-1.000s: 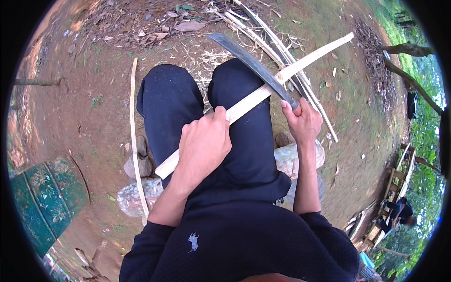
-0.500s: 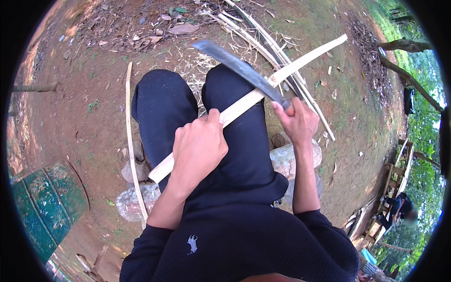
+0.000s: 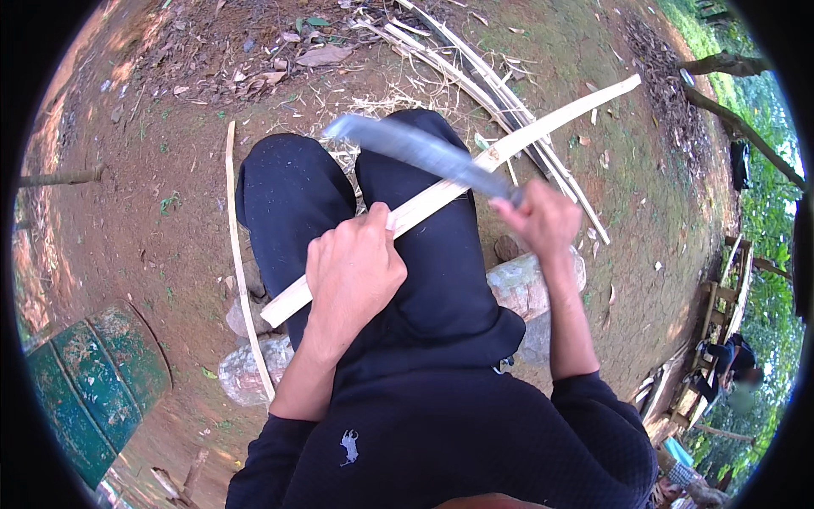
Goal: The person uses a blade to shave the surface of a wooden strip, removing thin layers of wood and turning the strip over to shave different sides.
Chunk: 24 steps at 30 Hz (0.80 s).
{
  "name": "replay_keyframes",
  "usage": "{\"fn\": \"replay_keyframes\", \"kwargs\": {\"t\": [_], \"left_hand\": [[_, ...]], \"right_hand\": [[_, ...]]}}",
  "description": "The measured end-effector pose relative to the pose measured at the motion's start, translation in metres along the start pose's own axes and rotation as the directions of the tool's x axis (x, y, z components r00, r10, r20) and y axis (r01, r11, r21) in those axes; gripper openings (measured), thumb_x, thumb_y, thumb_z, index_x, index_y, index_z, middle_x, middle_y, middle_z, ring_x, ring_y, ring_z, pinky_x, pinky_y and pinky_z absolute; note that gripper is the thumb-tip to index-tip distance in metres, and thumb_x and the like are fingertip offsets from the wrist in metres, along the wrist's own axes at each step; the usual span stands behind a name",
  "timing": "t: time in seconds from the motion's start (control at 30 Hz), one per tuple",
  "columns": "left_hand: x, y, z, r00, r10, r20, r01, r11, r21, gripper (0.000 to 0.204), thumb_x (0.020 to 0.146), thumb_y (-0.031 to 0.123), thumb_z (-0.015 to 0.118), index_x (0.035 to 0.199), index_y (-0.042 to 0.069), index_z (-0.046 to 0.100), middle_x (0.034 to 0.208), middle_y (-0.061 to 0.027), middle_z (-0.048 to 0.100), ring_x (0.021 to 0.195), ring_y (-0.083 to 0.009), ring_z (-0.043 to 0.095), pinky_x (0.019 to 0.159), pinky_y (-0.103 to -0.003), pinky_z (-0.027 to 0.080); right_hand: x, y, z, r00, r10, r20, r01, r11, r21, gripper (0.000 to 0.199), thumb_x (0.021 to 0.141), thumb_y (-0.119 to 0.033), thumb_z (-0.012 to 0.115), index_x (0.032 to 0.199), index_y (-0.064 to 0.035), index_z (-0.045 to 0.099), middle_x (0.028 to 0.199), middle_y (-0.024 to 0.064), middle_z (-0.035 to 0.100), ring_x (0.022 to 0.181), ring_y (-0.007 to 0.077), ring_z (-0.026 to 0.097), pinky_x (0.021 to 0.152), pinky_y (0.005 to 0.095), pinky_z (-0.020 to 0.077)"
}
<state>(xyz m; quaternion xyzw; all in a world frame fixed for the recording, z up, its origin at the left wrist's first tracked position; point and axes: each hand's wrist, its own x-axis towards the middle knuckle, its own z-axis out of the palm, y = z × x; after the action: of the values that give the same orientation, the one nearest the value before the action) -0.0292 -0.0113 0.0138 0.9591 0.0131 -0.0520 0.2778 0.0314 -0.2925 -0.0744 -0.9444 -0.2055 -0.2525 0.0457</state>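
Note:
My left hand [image 3: 354, 273] is closed around the lower part of a long pale wooden strip [image 3: 437, 202], which lies slantwise over my dark-trousered thighs and runs up to the far right. In my right hand [image 3: 547, 219] is a machete [image 3: 415, 146], its handle mostly hidden by my fingers. The broad grey blade crosses over the strip near its middle and points to the far left; motion blurs it. Whether the blade touches the wood I cannot tell.
Split strips [image 3: 500, 106] lie in a bundle on the ground beyond my knees, among shavings. Another thin strip [image 3: 235, 220] leans by my left leg against a log [image 3: 254, 369]. A rusty green drum [image 3: 102, 382] is at left. Far right, a person [image 3: 725, 369] is by a wooden bench.
My right hand has shifted slightly down and right, and the machete blade has dropped nearer my knees. My left hand still grips the strip in nearly the same place.

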Motion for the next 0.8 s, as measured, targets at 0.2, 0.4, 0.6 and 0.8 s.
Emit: {"fn": "replay_keyframes", "kwargs": {"t": [0.2, 0.4, 0.6, 0.8], "left_hand": [[0.002, 0.003, 0.0, 0.999, 0.026, -0.02, -0.024, 0.997, 0.079, 0.013, 0.091, 0.008, 0.057, 0.083, 0.0, 0.061, 0.074, -0.0198, 0.069, 0.067, -0.0389, 0.07, 0.061, -0.05, 0.054], [0.002, 0.004, 0.003, 0.999, -0.02, 0.029, 0.019, 0.999, 0.029, 0.021, 0.1, 0.016, 0.05, 0.089, 0.002, 0.061, 0.075, -0.0206, 0.067, 0.072, -0.0437, 0.066, 0.064, -0.055, 0.049], [0.006, 0.008, 0.005, 0.997, 0.076, -0.01, -0.074, 0.991, 0.109, 0.011, 0.093, 0.01, 0.057, 0.088, 0.001, 0.06, 0.074, -0.0184, 0.069, 0.066, -0.0379, 0.07, 0.058, -0.048, 0.054], [0.004, 0.002, 0.006, 0.999, 0.039, 0.007, -0.039, 0.999, 0.01, 0.02, 0.1, 0.015, 0.05, 0.089, 0.002, 0.059, 0.074, -0.0213, 0.066, 0.07, -0.044, 0.065, 0.064, -0.055, 0.049]], "right_hand": [[-0.005, 0.06, 0.0, 0.904, 0.413, 0.109, -0.4, 0.908, -0.125, 0.063, 0.089, -0.071, 0.062, 0.06, -0.0167, 0.052, 0.044, -0.0059, 0.043, 0.037, 0.0077, 0.039, 0.034, 0.0302, 0.0325], [-0.015, -0.011, -0.018, 0.964, 0.212, 0.159, -0.223, 0.973, 0.055, 0.062, 0.089, -0.068, 0.066, 0.062, -0.0152, 0.05, 0.048, -0.0059, 0.047, 0.039, 0.0066, 0.041, 0.036, 0.031, 0.0344], [-0.006, -0.012, -0.009, 0.958, 0.276, 0.083, -0.282, 0.957, 0.073, 0.063, 0.085, -0.067, 0.071, 0.061, -0.0134, 0.048, 0.048, -0.003, 0.047, 0.038, 0.0137, 0.047, 0.037, 0.0361, 0.0385], [-0.006, -0.009, -0.013, 0.981, 0.149, 0.126, -0.154, 0.988, 0.027, 0.064, 0.083, -0.068, 0.072, 0.06, -0.0141, 0.047, 0.048, -0.0004, 0.048, 0.037, 0.0146, 0.047, 0.037, 0.0352, 0.0389]]}}
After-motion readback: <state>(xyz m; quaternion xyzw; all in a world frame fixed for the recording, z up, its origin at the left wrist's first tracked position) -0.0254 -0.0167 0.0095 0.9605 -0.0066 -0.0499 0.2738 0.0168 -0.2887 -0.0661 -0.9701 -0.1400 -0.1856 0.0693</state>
